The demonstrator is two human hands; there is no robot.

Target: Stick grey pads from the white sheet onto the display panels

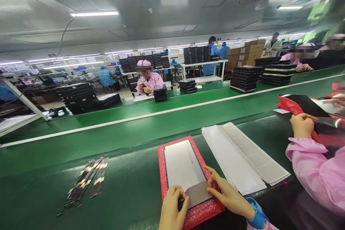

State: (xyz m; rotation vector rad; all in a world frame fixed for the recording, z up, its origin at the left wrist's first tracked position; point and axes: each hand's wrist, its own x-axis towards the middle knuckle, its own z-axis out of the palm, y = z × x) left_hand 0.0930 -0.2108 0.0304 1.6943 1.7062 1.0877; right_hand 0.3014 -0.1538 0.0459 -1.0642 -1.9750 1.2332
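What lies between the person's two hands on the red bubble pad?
In the head view, a grey sheet lies between the left hand and right hand, over a white panel on the red bubble pad.

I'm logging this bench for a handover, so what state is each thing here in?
red bubble wrap: lying flat on the green belt
panel: lying on the red bubble wrap, pale face up
grey sheet: held over the panel's near end
left hand: pinching the grey sheet
right hand: fingertips at the grey sheet
white sheets: stacked, slightly fanned
ribbon cables: loose bundle on the belt
co-worker's hand: gripping a black panel
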